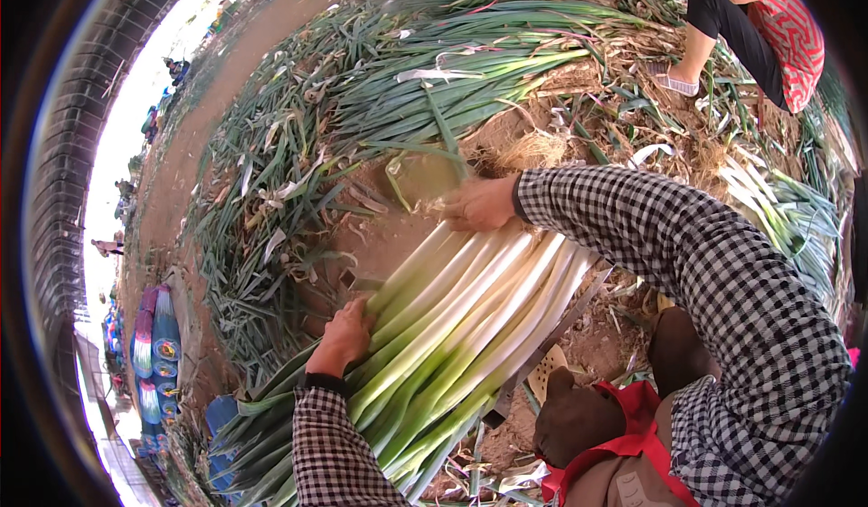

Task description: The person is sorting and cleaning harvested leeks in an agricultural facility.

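A broad bundle of long green onions [470, 299] lies slanted in front of me, white ends up and to the right, green leaves at lower left. My left hand [343, 335] curls around the stalks at the bundle's left edge. At the white ends is my right hand [484, 205], knuckles up and fingers bent in. Its fingertips are smeared by motion, and what they hold is unclear. Just beyond them, a blurred greenish-brown patch and a long green leaf [440, 120] show. Under the bundle, a dark metal edge [565, 315] of a support sticks out.
Heaps of green onions [470, 51] and loose leaves [258, 209] cover the ground beyond. A person in a red patterned top [785, 32] sits at the far right, near more onions [768, 204]. Blue-wrapped bundles [165, 335] stand at the left. My knee and a red cloth [633, 426] are close by.
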{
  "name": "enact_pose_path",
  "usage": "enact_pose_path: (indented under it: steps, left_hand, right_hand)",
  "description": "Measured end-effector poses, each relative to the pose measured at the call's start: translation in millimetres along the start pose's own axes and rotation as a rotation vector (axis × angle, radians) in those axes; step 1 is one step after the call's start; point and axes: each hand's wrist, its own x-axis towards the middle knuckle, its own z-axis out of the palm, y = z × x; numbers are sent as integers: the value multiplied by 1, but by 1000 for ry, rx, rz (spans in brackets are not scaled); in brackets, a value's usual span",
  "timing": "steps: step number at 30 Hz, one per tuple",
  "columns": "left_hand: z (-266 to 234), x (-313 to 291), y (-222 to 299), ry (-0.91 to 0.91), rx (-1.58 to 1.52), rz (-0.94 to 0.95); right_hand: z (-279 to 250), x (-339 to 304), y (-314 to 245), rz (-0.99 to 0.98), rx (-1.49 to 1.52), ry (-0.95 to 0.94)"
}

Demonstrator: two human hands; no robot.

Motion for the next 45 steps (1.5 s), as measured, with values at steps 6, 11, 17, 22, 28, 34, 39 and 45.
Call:
enact_pose_path:
  steps: [6,11,17,22,28,34,39,45]
  left_hand:
    - [3,24,6,6,-6,-2]
    - [5,15,-3,-48,-19,-82]
    - [-1,6,6,39,-56,-51]
    - [-11,-8,23,128,306,-59]
    - [-57,-51,14,371,263,525]
    - [-25,-77,12,303,219,92]
    - [2,-61,-4,428,154,-1]
    - [11,-77,20,377,135,-16]
  right_hand:
    - [4,4,34,-242,-437,-116]
    - [-45,-65,-18,-141,281,523]
    - [8,-98,-74,-237,-190,394]
    - [6,-90,-61,-288,-166,620]
    - [-20,-59,-27,-188,-41,661]
    - [7,-45,-15,19,-148,435]
    - [14,-35,-13,12,-362,536]
    - [24,-37,5,-157,-13,681]
